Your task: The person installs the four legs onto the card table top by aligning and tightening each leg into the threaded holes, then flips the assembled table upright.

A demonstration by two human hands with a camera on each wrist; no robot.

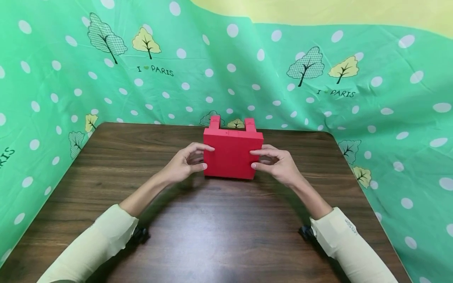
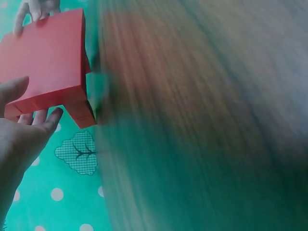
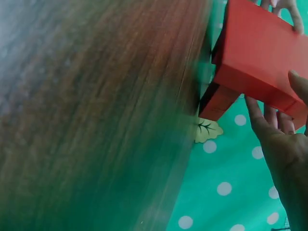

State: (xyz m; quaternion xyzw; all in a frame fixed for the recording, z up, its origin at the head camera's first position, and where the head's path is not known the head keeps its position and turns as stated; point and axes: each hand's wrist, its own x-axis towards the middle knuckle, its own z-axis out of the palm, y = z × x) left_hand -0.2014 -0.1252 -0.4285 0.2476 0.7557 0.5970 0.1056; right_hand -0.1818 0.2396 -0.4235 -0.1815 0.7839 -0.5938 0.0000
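Note:
A red square box (image 1: 231,157) is upright at the middle of the table, its flat face towards me. Two red blocks (image 1: 214,122) stick out behind its top edge. My left hand (image 1: 180,163) holds the box by its left side, thumb near the lower front corner. On the opposite side my right hand (image 1: 277,163) grips it in the same way. In the left wrist view the left thumb (image 2: 15,89) lies over the face, with fingers under the side. One block (image 3: 220,102) shows beside the right fingers. Whether the box's lower edge touches the wood cannot be told.
The dark wooden table (image 1: 226,232) reaches back to a green dotted curtain (image 1: 226,78) printed with trees, which also hangs along both sides. Black devices (image 1: 140,235) sit at the wrists, by the pale sleeves (image 1: 95,239).

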